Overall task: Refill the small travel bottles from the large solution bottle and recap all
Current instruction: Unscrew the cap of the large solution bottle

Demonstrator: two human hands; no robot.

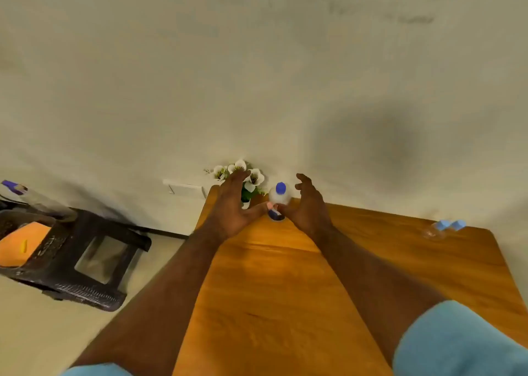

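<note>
The large solution bottle (280,196), clear with a dark blue cap, stands upright at the far edge of the wooden table (285,275). My left hand (233,204) and my right hand (307,204) flank it with fingers spread, thumbs nearly meeting in front of its base. Neither hand clearly grips it. Two small clear travel bottles (440,229) with light blue caps stand at the table's far right corner.
A small vase of white flowers (245,181) stands just behind my left hand against the wall. Left of the table, a dark plastic stool (85,261) lies on the floor beside an orange item (23,244) and a purple-capped bottle (17,188).
</note>
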